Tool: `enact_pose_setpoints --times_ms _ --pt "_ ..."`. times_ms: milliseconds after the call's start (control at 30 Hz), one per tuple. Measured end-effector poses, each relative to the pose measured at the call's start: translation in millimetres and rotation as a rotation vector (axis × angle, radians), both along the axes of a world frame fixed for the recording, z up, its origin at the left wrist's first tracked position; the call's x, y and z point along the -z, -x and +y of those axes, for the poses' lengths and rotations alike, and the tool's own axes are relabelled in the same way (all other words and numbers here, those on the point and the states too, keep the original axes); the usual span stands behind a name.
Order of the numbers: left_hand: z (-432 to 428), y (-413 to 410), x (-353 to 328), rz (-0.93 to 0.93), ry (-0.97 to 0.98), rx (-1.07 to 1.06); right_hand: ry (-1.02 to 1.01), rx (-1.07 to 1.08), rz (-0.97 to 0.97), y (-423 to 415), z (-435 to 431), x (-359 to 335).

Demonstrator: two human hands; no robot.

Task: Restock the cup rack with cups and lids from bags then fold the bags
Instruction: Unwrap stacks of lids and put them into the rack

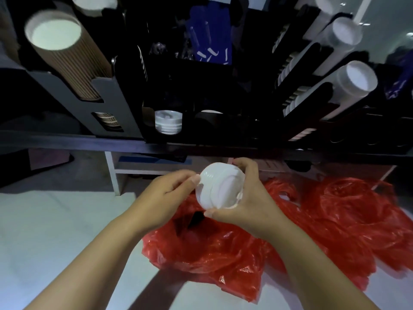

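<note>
Both hands hold a stack of white lids (220, 186) above the floor, just below the rack's shelf edge. My right hand (248, 198) wraps the stack from the right and underneath. My left hand (169, 191) pinches its left rim with thumb and fingers. Under the hands lies an open red plastic bag (207, 249); a second crumpled red bag (348, 211) lies to its right. The black cup rack (125, 104) stands ahead, with a slot holding white lids (168, 121) at its lower middle.
A tube of brown ribbed cups (67, 54) fills the rack's left side. Stacks of white cups (355, 79) lean in the right slots. Blue packets (207, 41) sit in the upper middle. A white frame (114, 175) stands under the dark shelf edge (89, 142).
</note>
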State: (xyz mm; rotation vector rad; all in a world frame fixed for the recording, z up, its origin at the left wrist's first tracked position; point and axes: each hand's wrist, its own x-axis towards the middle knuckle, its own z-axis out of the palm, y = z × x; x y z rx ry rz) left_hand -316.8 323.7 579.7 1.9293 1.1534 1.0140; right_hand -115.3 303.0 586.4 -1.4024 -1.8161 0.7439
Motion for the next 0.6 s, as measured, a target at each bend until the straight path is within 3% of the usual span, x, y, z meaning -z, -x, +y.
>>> enact_pose_setpoints --times_ms 133,300,433,600 --pt "-8 -5 -12 -0.348 0.22 0.163 -0.024 -0.083 0.102 15 1 -18" --pt "-10 -1 -25 -0.605 0.383 0.28 -0.081 -0.183 0.113 26 5 -34" --pt "-7 9 -28 -0.64 0.327 0.265 -0.139 -0.18 -0.025 28 6 -43" --pt "-6 16 -29 -0.572 0.283 0.268 -0.158 -0.29 -0.026 28 8 -45"
